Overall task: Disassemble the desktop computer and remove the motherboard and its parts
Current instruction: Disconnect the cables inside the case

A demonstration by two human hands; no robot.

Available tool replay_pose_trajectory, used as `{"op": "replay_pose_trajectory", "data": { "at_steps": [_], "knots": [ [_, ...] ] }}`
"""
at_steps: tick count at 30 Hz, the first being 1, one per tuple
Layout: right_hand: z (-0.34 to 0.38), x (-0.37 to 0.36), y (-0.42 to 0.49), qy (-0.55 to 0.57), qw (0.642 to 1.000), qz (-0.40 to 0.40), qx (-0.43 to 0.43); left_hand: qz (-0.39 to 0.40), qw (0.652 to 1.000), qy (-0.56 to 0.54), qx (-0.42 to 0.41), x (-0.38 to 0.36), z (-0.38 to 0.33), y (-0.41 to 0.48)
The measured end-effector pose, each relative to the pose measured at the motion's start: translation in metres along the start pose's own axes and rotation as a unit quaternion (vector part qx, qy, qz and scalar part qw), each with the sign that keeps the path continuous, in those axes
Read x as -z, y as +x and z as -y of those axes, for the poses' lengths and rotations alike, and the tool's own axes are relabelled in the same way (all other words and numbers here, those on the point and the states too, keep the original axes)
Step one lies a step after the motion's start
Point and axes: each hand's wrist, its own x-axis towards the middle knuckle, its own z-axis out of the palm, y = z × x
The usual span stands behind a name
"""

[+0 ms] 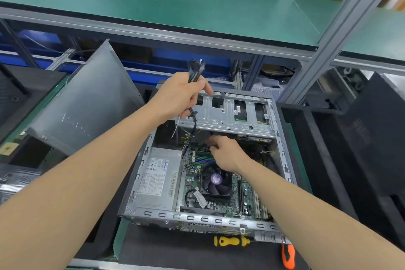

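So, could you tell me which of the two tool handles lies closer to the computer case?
The yellow handle, lying right beside the case; the orange handle sits further out, to its right.

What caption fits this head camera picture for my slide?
Left hand holds black cables up while right hand reaches into the open computer case.

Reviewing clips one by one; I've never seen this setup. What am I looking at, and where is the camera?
No robot here: one camera on a person's head looks down at their bare hands. An open grey metal computer case lies on a black mat, showing a silver power supply box, a green motherboard and a black cooling fan. The left hand grips a bundle of black cables above the case. The right hand reaches inside by the motherboard's far edge; whether it holds anything is hidden. A yellow-and-black screwdriver lies in front.
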Motion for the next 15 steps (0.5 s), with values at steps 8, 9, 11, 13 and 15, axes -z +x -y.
{"op": "replay_pose_trajectory", "data": {
  "at_steps": [8, 9, 11, 13, 15],
  "knots": [
    [0.024, -0.023, 0.029, -0.092, 0.996, -0.004, 0.014, -0.090, 0.935, 0.341, 0.038, 0.019, 0.033, -0.014],
    [0.026, -0.025, 0.033, -0.099, 0.995, 0.002, 0.005, -0.067, 0.933, 0.351, 0.044, 0.022, 0.040, -0.018],
    [0.026, -0.027, 0.040, -0.110, 0.994, 0.018, -0.021, -0.038, 0.937, 0.343, 0.049, 0.024, 0.053, -0.026],
    [0.025, -0.026, 0.044, -0.117, 0.992, 0.033, -0.043, -0.045, 0.945, 0.321, 0.040, 0.024, 0.060, -0.031],
    [0.025, -0.025, 0.047, -0.113, 0.992, 0.034, -0.048, -0.055, 0.960, 0.271, 0.044, 0.023, 0.062, -0.033]
  ]
}}
